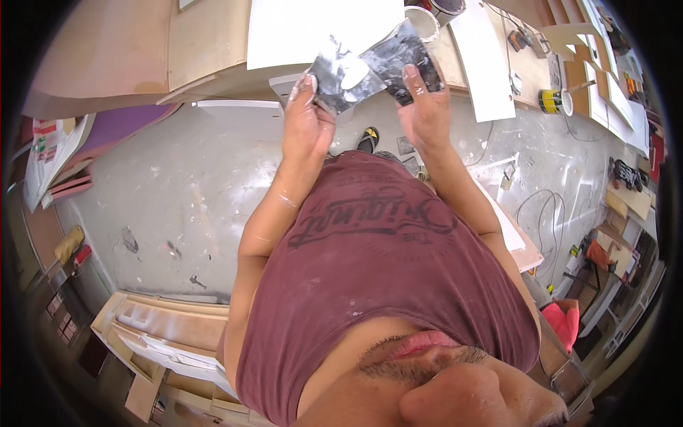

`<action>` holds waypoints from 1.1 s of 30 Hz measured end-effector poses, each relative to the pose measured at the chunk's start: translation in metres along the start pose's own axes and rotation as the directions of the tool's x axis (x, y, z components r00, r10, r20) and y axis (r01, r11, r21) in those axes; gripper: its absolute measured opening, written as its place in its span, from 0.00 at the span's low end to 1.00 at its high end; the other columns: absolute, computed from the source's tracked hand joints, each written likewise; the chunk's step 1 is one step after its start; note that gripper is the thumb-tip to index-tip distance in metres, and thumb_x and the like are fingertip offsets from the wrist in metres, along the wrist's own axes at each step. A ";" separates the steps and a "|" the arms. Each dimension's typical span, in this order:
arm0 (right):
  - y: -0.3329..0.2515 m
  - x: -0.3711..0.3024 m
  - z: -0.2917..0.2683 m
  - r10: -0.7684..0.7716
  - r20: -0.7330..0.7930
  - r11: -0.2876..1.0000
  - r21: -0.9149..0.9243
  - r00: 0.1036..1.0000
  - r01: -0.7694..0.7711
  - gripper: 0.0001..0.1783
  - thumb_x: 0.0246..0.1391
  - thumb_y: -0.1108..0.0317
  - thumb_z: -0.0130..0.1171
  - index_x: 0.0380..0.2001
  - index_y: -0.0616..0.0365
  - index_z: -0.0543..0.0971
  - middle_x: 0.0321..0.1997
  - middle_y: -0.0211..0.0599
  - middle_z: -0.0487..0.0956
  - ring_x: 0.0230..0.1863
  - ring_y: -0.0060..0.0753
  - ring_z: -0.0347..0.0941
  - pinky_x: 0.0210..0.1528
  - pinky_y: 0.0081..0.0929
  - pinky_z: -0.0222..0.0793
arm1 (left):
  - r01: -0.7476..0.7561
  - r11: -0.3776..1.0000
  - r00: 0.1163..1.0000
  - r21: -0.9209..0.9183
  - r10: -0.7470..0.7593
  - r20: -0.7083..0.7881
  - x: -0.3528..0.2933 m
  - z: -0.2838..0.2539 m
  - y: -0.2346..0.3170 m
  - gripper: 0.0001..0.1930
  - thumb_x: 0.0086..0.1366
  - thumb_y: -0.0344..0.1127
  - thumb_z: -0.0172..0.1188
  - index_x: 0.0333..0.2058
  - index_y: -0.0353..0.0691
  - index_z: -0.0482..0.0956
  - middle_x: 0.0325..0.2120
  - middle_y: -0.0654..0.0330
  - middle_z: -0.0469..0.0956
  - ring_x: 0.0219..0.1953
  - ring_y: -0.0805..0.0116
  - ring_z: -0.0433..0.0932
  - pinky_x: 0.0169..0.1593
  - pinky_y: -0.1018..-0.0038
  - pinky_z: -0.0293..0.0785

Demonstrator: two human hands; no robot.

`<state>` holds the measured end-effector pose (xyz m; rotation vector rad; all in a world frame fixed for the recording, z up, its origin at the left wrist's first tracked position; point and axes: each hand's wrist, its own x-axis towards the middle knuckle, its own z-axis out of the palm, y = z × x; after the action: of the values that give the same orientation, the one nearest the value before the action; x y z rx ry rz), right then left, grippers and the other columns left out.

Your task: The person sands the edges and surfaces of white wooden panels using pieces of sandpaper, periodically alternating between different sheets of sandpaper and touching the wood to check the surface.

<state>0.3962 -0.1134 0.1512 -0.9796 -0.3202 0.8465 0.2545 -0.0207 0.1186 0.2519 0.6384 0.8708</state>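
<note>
My left hand (307, 128) is closed round the edge of a flat black putty spreader (333, 89), thumb on top. My right hand (428, 117) grips a second black putty spreader (398, 60) in the same way. White paste is smeared over both blades, and a thick white dab (353, 75) lies where their inner edges meet or overlap; I cannot tell which is on top. Both spreaders are held up in front of me at the near edge of a white panel (306, 32). White smears mark my fingers and left forearm.
Beyond my right hand stand a white tub (425, 25) and a dark can (448, 6). A narrow white board (484, 64) juts over the bench edge. Farther right sits a yellow-and-black can (550, 102). Cables (548, 206) lie on the grey floor; wooden cabinet parts (171, 327) are behind me.
</note>
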 end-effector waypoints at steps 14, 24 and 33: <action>-0.039 0.029 -0.052 0.145 -0.066 0.913 -0.375 0.987 -0.159 0.22 0.62 0.63 0.59 0.55 0.65 0.73 0.47 0.35 0.80 0.46 0.23 0.76 0.50 0.23 0.72 | -0.252 0.966 0.963 0.060 0.257 -0.077 -0.011 0.018 -0.011 0.14 0.74 0.36 0.49 0.52 0.35 0.71 0.44 0.62 0.77 0.46 0.72 0.77 0.50 0.77 0.75; -0.019 0.034 -0.047 0.374 0.129 0.912 -0.229 0.918 -0.340 0.33 0.50 0.66 0.71 0.56 0.71 0.70 0.47 0.43 0.79 0.48 0.28 0.75 0.53 0.26 0.70 | -0.292 0.937 0.954 0.193 0.301 -0.016 -0.033 0.035 -0.047 0.20 0.74 0.39 0.50 0.59 0.36 0.69 0.42 0.64 0.77 0.39 0.76 0.76 0.42 0.76 0.75; -0.023 0.053 -0.003 0.308 0.096 0.908 -0.325 0.947 -0.263 0.30 0.54 0.66 0.68 0.56 0.68 0.71 0.44 0.37 0.81 0.45 0.25 0.77 0.50 0.23 0.72 | -0.232 0.858 0.961 0.458 0.275 -0.027 -0.057 -0.014 -0.021 0.19 0.73 0.35 0.53 0.58 0.32 0.72 0.42 0.61 0.79 0.38 0.75 0.79 0.42 0.78 0.77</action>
<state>0.4433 -0.0814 0.1622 -1.2805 -0.4501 1.1637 0.2321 -0.0787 0.1223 0.7355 0.9067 0.9833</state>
